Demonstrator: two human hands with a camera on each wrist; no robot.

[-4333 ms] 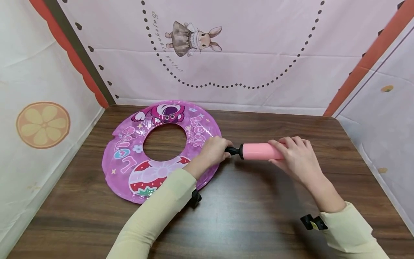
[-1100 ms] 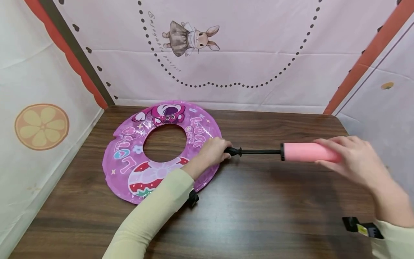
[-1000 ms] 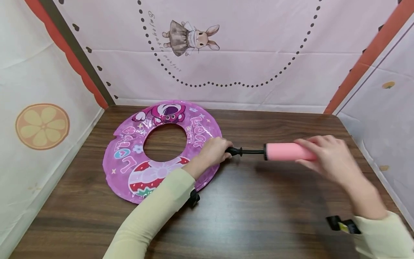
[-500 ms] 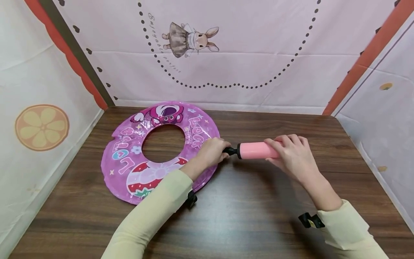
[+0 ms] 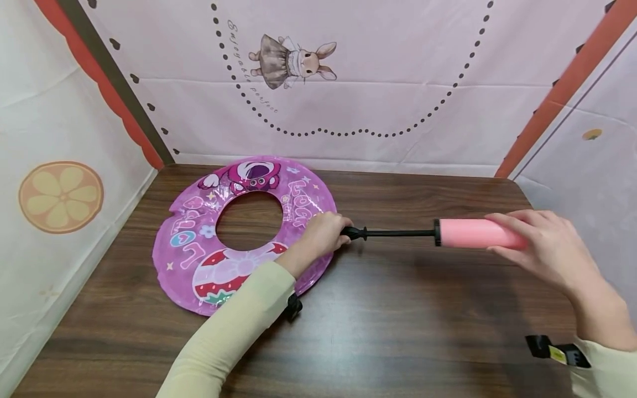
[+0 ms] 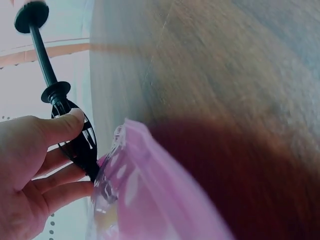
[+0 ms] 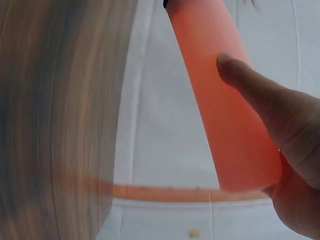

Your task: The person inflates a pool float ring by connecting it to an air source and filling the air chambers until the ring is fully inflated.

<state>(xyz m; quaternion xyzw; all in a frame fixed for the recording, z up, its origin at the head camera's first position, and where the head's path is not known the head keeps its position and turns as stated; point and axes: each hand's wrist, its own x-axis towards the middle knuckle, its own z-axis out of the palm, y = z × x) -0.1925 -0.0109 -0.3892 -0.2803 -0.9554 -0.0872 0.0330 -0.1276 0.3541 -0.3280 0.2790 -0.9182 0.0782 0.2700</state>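
A pink hand pump [image 5: 473, 233] lies level above the table's right half, its black rod [image 5: 400, 233] drawn well out of the barrel. My right hand [image 5: 552, 249] grips the pink barrel near its far end; in the right wrist view the thumb [image 7: 250, 82] lies along it. At the ring's right edge my left hand [image 5: 323, 235] pinches the black tapered end piece [image 6: 82, 145] of the pump. That piece meets the purple swim ring [image 5: 179, 265], which lies on the table with a wrinkled outer edge. The joint between the two is partly hidden by fingers.
The brown wooden table [image 5: 378, 342] runs up to a pale pink printed cloth [image 5: 388, 66] at the back. White cloth walls [image 5: 45, 110] stand at both sides. Black wrist cameras [image 5: 557, 351] sit on both sleeves.
My right hand has slid the barrel left until the rod was hidden, then back right, baring the rod again. My left hand stays at the ring's edge; the ring looks nearly the same.
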